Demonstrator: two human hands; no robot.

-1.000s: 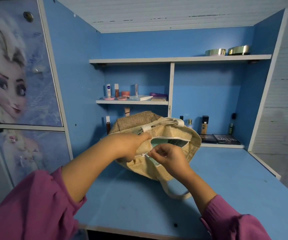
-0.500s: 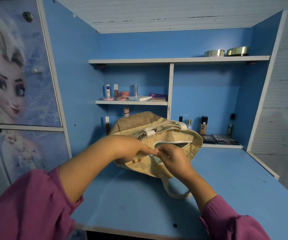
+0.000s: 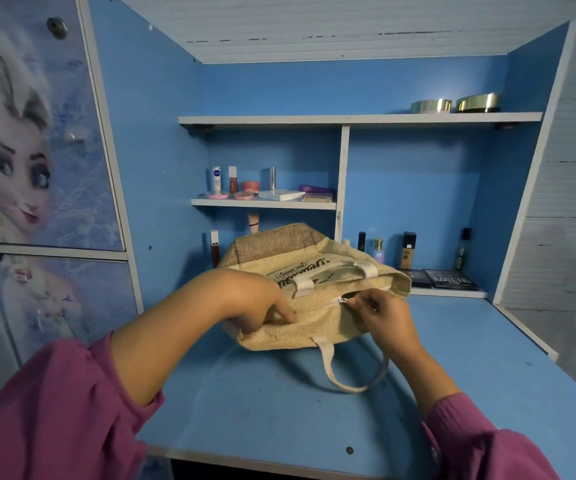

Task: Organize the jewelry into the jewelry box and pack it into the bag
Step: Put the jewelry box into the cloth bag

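Sitting flat on the blue desk (image 3: 279, 410) is the beige woven bag (image 3: 317, 323), and both hands are on it. Nearest the camera, one cream strap (image 3: 335, 372) of the bag loops loose onto the desk in front of it. The left hand (image 3: 248, 303) grips the bag's left end, fingers curled down over the top edge with the index finger poking along the fabric. The right hand (image 3: 383, 315) pinches the small zipper pull (image 3: 343, 301) about midway along the bag's top, the teeth to the left of it closed and a dark gap open to its right. The other strap (image 3: 331, 277) lies across the printed side just behind the zip. Can't see any jewelry box, so no idea if it's inside. Behind the bag, makeup bottles (image 3: 407, 251) line the back of the desk, with more cosmetics on the small shelf (image 3: 262, 202) above.
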